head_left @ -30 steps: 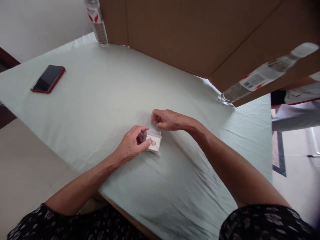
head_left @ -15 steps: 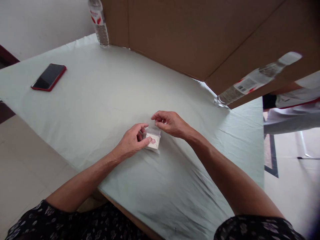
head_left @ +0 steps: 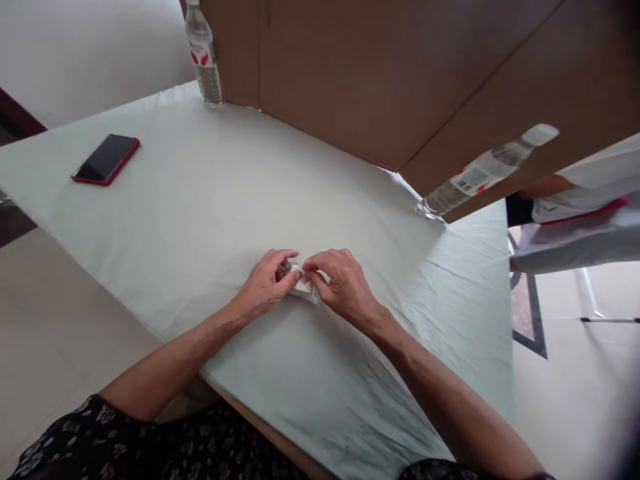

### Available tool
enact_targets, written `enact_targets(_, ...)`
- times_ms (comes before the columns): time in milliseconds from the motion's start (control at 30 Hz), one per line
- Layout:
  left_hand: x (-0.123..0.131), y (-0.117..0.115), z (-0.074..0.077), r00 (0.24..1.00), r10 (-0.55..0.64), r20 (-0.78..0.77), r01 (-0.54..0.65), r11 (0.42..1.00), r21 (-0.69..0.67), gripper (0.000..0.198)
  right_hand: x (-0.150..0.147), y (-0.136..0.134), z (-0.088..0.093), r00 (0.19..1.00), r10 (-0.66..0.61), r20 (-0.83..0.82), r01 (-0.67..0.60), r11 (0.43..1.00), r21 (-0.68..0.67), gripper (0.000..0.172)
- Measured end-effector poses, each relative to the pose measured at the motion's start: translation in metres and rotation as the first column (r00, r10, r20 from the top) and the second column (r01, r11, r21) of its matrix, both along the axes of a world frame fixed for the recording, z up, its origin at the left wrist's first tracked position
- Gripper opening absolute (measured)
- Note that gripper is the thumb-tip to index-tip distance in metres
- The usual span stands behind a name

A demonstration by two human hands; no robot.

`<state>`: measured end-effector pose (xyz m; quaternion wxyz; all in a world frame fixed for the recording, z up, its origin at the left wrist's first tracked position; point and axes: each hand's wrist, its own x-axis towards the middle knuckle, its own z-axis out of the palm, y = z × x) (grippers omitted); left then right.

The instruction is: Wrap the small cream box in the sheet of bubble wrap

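A small white packet with clear plastic about it [head_left: 303, 291] lies on the pale green tablecloth [head_left: 240, 193], near the front edge. My left hand [head_left: 263, 281] grips its left side, thumb across the top and fingers curled behind. From the right, my right hand [head_left: 344, 280] meets the packet's upper edge with thumb and forefinger bent together in a pinch. Those fingertips seem to hold a bit of the clear wrapping, though it is too small to be sure. Both hands cover much of the packet, and the reddish picture on its face is mostly hidden.
A red-cased phone [head_left: 107, 160] lies at the left. Behind stands a large brown cardboard panel [head_left: 340, 80], with one water bottle [head_left: 204, 63] at its left end and another [head_left: 483, 175] by its right. Beyond the table's right edge a person's pale clothing [head_left: 585, 247] shows.
My right hand has come down and left, from above the packet onto its upper edge, fingers closing. My left hand keeps its hold. The whole view has shifted slightly.
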<state>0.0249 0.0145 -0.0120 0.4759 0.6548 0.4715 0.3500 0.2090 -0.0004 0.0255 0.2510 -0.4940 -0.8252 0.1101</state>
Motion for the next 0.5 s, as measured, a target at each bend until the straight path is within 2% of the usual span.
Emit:
enact_targets(133, -0.004, 0.002, -0.001, 0.996, -0.035, 0.081, 0.043, 0.993, -0.107, 0.035, -0.002, -0.008, -0.007, 1.0, 0.021, 0.02, -0.023, 0.995, 0.095, 0.014)
enact_targets(233, -0.009, 0.005, 0.001, 0.986, -0.087, 0.143, 0.119, 0.965, -0.233, 0.04, -0.005, -0.013, -0.009, 0.998, 0.029, 0.059, -0.038, 0.988, 0.152, 0.015)
enact_targets(333, -0.011, 0.007, 0.002, 0.983, -0.088, 0.162, 0.131, 0.952, -0.276, 0.045, -0.007, -0.02, -0.012, 0.996, 0.007, 0.09, -0.025, 0.979, 0.2, 0.017)
enact_targets(400, -0.011, 0.008, 0.001, 0.984, -0.078, 0.159, 0.12, 0.952, -0.281, 0.047, -0.007, -0.026, -0.014, 0.999, 0.006, 0.043, -0.016, 0.975, 0.223, 0.015)
enact_targets(500, -0.011, 0.009, 0.0, 0.987, -0.067, 0.149, 0.107, 0.954, -0.279, 0.05, 0.001, -0.035, -0.017, 0.993, -0.011, -0.121, 0.04, 0.971, 0.237, 0.012)
